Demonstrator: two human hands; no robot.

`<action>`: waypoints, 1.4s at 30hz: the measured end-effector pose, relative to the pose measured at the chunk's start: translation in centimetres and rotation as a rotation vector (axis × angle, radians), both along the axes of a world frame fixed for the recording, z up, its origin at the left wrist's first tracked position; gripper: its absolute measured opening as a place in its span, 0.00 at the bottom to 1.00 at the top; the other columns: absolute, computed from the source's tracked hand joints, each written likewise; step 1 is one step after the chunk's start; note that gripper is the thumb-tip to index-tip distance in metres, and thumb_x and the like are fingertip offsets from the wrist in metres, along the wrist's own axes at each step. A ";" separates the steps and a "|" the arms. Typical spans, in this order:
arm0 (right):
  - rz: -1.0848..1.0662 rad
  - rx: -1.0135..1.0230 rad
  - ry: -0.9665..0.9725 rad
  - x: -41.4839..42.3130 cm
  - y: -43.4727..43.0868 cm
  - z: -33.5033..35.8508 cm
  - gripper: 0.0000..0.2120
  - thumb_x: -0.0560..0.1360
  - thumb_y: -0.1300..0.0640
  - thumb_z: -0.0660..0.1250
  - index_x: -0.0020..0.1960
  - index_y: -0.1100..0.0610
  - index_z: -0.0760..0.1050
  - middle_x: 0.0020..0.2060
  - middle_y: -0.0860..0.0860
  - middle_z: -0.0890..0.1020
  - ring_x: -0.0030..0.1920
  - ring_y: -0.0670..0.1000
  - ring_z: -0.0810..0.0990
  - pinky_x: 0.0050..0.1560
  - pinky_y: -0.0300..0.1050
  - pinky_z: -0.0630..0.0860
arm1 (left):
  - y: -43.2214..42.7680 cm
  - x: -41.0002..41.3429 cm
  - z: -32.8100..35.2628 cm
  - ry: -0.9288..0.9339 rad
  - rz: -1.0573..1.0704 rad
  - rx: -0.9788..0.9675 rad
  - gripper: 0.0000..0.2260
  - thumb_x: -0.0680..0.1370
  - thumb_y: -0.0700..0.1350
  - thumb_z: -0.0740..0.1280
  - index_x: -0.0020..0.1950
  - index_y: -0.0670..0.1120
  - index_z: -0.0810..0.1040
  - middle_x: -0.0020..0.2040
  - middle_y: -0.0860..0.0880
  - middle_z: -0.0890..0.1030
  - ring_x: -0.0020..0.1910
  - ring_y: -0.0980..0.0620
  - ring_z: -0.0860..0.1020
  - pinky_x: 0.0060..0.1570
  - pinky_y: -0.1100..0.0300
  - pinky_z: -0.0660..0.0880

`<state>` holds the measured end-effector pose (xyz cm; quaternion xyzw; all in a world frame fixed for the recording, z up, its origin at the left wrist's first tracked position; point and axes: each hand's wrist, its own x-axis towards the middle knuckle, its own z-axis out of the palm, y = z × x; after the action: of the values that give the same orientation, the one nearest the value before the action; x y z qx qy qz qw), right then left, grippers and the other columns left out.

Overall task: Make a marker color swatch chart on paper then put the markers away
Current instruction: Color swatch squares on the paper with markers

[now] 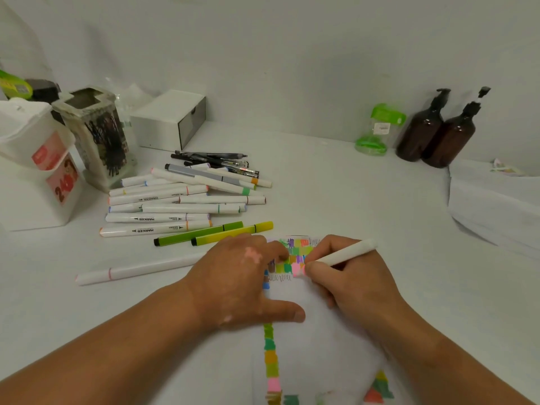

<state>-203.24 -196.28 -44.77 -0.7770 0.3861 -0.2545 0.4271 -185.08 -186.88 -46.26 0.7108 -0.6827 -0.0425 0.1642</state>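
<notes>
Two hands: left hand [242,276] presses straight fingers on the paper [315,346], likely flimsy; right hand [350,285] pinches the marker [347,252] near its tip; probably light, stiff, smooth.

The left hand [248,276] lay palm down, fingers [280,251] straight and slightly spread, thumb extended toward the right hand [350,285]. The right hand, just beside the left fingertips, pinched a white marker [347,252] in a writing grip, tip angled downward. Both forearms [117,346] were bare and converged forward.
</notes>
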 end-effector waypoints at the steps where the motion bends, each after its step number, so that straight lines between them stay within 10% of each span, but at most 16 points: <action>1: -0.006 -0.033 0.015 0.1 -0.1 -0.1 0.04 0.68 0.54 0.74 0.36 0.47 0.81 0.24 0.44 0.79 0.24 0.42 0.74 0.25 0.34 0.68 | 0.0 0.0 0.0 0.001 0.003 0.004 0.42 0.59 0.83 0.59 0.66 0.62 0.70 0.49 0.61 0.77 0.47 0.59 0.73 0.47 0.63 0.70; 42: -0.036 -0.116 0.064 0.3 0.0 -0.3 0.05 0.66 0.50 0.69 0.35 0.51 0.76 0.29 0.43 0.79 0.30 0.41 0.76 0.28 0.32 0.70 | 0.1 -0.1 0.5 0.044 0.019 0.061 0.43 0.59 0.82 0.62 0.69 0.62 0.70 0.55 0.62 0.77 0.52 0.59 0.72 0.52 0.63 0.69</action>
<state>-202.91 -196.32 -45.10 -0.8011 0.3982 -0.2591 0.3639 -185.22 -186.79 -45.72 0.7208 -0.6705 -0.0773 0.1581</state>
